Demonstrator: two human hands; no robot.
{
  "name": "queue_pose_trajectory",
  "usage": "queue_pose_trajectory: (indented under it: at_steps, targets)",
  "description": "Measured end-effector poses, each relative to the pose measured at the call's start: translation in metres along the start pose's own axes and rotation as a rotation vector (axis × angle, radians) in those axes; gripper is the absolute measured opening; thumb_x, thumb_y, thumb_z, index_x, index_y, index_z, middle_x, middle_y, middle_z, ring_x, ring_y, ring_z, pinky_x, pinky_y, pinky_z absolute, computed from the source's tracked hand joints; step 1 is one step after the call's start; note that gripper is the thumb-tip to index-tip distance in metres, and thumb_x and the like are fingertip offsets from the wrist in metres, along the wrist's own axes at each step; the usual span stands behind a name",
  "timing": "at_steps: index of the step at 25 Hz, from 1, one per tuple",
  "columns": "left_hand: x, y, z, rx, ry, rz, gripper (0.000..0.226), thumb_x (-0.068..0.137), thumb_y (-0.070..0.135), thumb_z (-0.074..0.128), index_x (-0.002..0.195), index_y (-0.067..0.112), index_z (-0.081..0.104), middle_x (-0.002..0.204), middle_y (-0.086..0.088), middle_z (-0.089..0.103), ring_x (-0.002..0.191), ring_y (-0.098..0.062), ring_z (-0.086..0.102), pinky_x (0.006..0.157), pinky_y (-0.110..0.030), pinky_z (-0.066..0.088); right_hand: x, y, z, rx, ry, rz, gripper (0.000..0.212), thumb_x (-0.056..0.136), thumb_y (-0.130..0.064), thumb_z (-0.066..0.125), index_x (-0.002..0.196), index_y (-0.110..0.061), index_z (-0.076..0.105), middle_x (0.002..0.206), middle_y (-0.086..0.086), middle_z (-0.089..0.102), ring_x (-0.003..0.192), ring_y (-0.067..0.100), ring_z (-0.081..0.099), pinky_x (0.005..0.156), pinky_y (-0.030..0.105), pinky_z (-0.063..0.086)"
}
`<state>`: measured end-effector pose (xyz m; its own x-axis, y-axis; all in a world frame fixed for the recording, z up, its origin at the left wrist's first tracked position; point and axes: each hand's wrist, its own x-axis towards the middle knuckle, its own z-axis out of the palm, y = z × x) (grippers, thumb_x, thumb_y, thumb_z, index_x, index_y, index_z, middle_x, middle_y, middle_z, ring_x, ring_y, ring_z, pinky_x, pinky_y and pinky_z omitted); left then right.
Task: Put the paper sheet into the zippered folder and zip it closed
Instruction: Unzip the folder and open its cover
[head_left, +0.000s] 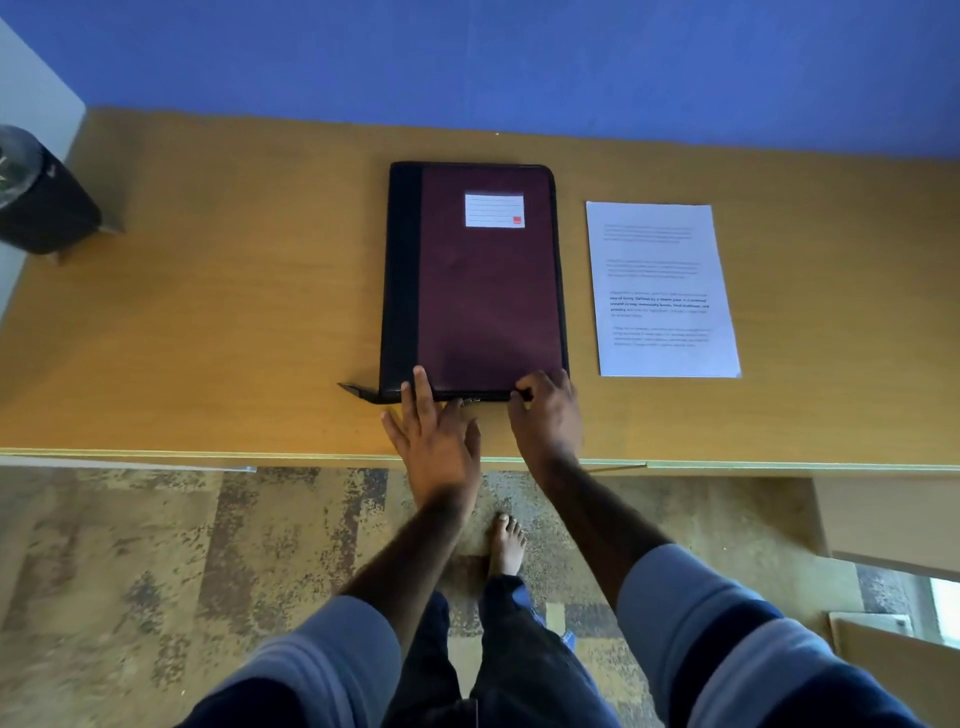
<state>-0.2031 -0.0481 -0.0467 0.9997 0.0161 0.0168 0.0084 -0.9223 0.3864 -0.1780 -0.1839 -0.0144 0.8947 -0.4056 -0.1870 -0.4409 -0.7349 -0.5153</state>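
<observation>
zippered folder (488, 291) flat, long axis front-to-back, spine (402, 280) left

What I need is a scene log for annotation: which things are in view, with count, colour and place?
zippered folder: one, maroon with black spine, flat at desk centre
label: one, white, on folder cover
paper sheet: one, white, printed, right of folder, apart
desk: one, tan wood
wall: one, blue, behind desk
container: one, dark, far left
carpet: one, mottled brown
bare foot: one, on carpet
left hand: one, fingers straight on folder's near edge
right hand: one, pinches folder's near right edge
</observation>
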Motion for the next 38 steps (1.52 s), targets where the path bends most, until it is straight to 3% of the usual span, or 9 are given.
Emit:
queue_pose_trajectory:
  at_steps: [3,8,13,15,21,24,28,34,38]
  targets:
    - [0.013,0.009,-0.001,-0.057,-0.003,-0.126,0.012,0.095,0.034,0.064,0.097,0.023,0.069,0.170,-0.002,0.016,0.157,-0.031,0.013,0.123,-0.063,0.010,0.002,0.003,-0.001,-0.021,-0.018,-0.018,0.016,0.090,-0.021,0.065,0.104,-0.013,0.068,0.115,0.009,0.059,0.104,0.027,0.056,0.081,0.041,0.055]
    - [0.016,0.008,-0.001,-0.106,0.013,-0.146,0.011,0.093,0.033,0.065,0.089,0.023,0.065,0.170,-0.001,0.019,0.157,-0.029,0.012,0.124,-0.062,0.009,0.005,0.010,-0.001,-0.139,0.025,-0.115,0.022,0.090,-0.032,0.068,0.103,-0.014,0.067,0.117,0.012,0.059,0.107,0.029,0.054,0.086,0.041,0.050]
    - [0.018,0.002,-0.008,-0.135,-0.008,-0.138,0.013,0.097,0.032,0.059,0.091,0.021,0.062,0.171,-0.003,0.013,0.158,-0.034,0.006,0.124,-0.063,0.008,0.014,0.018,-0.007,-0.156,0.005,-0.126,0.027,0.085,-0.038,0.075,0.100,-0.018,0.065,0.148,0.011,0.046,0.136,0.032,0.040,0.104,0.049,0.039]
    - [0.020,0.000,-0.011,-0.130,-0.037,-0.167,0.012,0.098,0.031,0.056,0.093,0.021,0.061,0.171,-0.005,0.008,0.158,-0.035,0.004,0.125,-0.061,0.006,0.019,0.018,-0.009,-0.095,-0.016,-0.080,0.027,0.084,-0.033,0.077,0.102,-0.016,0.065,0.153,0.011,0.041,0.137,0.032,0.040,0.106,0.048,0.041]
    - [0.022,-0.028,-0.028,-0.080,0.025,-0.165,0.006,0.094,0.024,0.061,0.097,0.019,0.062,0.158,-0.011,0.041,0.149,-0.028,0.034,0.126,-0.055,0.008,0.045,0.017,-0.022,0.286,0.036,0.291,0.051,0.087,-0.018,0.076,0.133,-0.011,0.056,0.126,0.017,0.061,0.110,0.035,0.062,0.087,0.035,0.049]
    - [0.026,-0.052,-0.040,-0.029,0.090,-0.170,0.014,0.090,0.023,0.064,0.101,0.014,0.065,0.144,-0.009,0.055,0.141,-0.031,0.044,0.124,-0.060,0.014,0.060,0.019,-0.030,0.401,0.031,0.401,0.031,0.081,-0.012,0.077,0.111,-0.004,0.072,0.104,0.016,0.074,0.097,0.035,0.069,0.081,0.035,0.054]
    - [0.025,-0.091,-0.054,0.056,0.070,-0.235,0.038,0.095,0.028,0.060,0.126,0.007,0.062,0.149,-0.012,0.051,0.143,-0.031,0.040,0.125,-0.058,0.011,0.059,0.015,-0.036,0.414,0.027,0.387,0.004,0.081,-0.010,0.075,0.084,-0.010,0.074,0.082,0.009,0.072,0.080,0.031,0.068,0.072,0.039,0.059]
    - [0.035,-0.123,-0.071,0.094,0.060,-0.186,0.022,0.094,0.028,0.062,0.107,0.011,0.067,0.148,-0.011,0.052,0.144,-0.032,0.039,0.124,-0.060,0.011,0.052,0.006,-0.045,0.489,0.040,0.397,0.008,0.084,-0.005,0.071,0.079,-0.012,0.071,0.075,0.001,0.067,0.081,0.028,0.067,0.060,0.027,0.048]
    - [0.042,-0.127,-0.075,0.092,0.018,-0.223,0.040,0.096,0.029,0.059,0.127,0.004,0.061,0.147,-0.015,0.051,0.144,-0.034,0.039,0.125,-0.059,0.013,0.047,-0.003,-0.055,0.546,0.043,0.384,0.019,0.084,-0.002,0.063,0.074,-0.016,0.070,0.079,0.006,0.069,0.080,0.027,0.066,0.068,0.044,0.058]
